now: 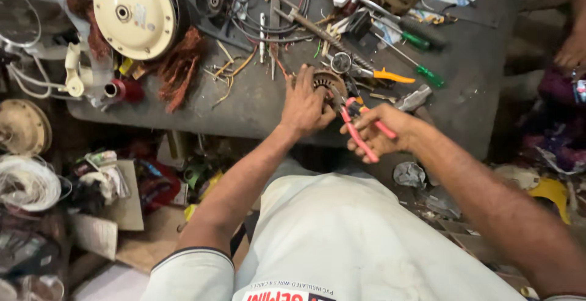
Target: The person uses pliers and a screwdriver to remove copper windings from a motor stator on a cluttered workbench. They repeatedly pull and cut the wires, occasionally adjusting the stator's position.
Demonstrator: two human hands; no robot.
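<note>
- Cream round fan motor cover [135,13] lies off at upper left, loose copper wire [178,68] beside it.
- Left hand [303,104] at frame centre, fingers closed on the wound stator [328,83] at the workbench [244,102] edge; windings still in place.
- Right hand [379,131] grips pink-handled pliers [360,127], nose at the stator.

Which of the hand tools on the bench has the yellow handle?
The tool lying just beyond the right hand; the two screwdrivers farther back have green handles.

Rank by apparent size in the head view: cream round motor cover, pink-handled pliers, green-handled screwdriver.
1. Cream round motor cover, clearly largest.
2. Pink-handled pliers, in the right hand.
3. Green-handled screwdriver; similar length to the pliers, which are nearer the camera, so this order is unsure.
</note>
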